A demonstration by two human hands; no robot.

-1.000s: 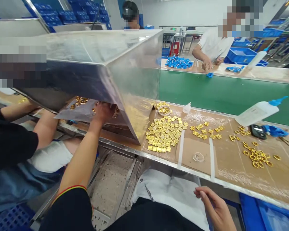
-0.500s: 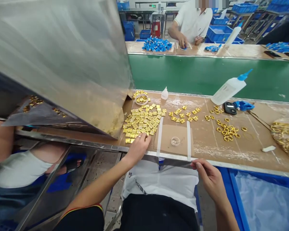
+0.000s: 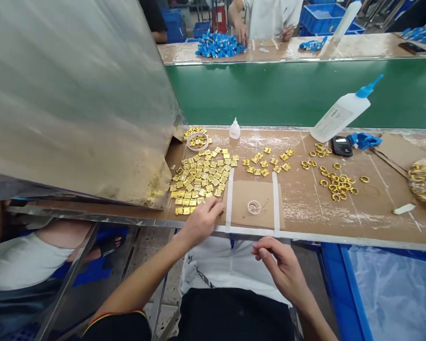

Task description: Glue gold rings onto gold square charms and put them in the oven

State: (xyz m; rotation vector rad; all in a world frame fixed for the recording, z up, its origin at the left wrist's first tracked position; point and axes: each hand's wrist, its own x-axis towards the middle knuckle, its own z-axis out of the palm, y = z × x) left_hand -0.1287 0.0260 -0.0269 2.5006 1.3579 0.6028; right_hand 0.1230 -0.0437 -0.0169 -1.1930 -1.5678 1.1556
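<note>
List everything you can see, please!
square pieces: many, gold, middle
rings: many, gold, right
nozzle bottles: three, white, middle and right
tape strips: two, white, middle
cardboard pad: one, brown, middle
hoops: two, pale, middle
device: one, black, right
part piles: several, blue, back
metal hood: one, silver, left
belt: one, green, back
bins: several, blue, right and back
co-workers: several, mixed clothing, around
left hand: one, bare, by square pieces
right hand: one, bare, front

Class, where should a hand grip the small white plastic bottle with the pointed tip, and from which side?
Probably grip the small white plastic bottle around its wider body, from the right: it stands upright, its tip narrows, and small shiny gold pieces lie to its left.
</note>
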